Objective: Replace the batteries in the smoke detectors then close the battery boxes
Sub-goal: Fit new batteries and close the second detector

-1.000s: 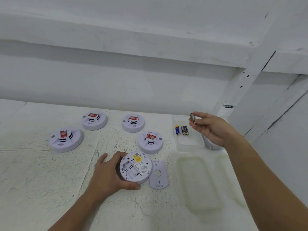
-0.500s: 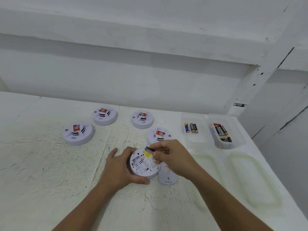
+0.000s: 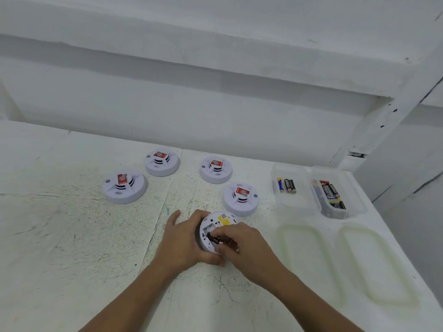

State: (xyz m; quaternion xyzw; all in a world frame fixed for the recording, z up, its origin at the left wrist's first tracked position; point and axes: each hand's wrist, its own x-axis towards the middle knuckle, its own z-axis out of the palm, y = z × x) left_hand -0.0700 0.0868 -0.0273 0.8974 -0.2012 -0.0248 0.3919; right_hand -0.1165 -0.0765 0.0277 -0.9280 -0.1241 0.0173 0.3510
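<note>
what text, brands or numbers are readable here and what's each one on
Nothing reads clearly.
Red labels on the four face-up detectors: round emblem, print too small.
Yellow sticker on the open detector: blurred.
Three batteries in the left tray: brands blurred.
Battery pile in the right tray: white lettering, unreadable.
Battery pinched by the right hand: no legible print.

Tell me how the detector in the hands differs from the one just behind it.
The held detector lies back up, showing a yellow label and open battery bay; the nearby detector sits dome up with a red sticker. The left hand grips the held detector while the right hand brings dark batteries to it; the nearby detector stands untouched. Both are round and white.
</note>
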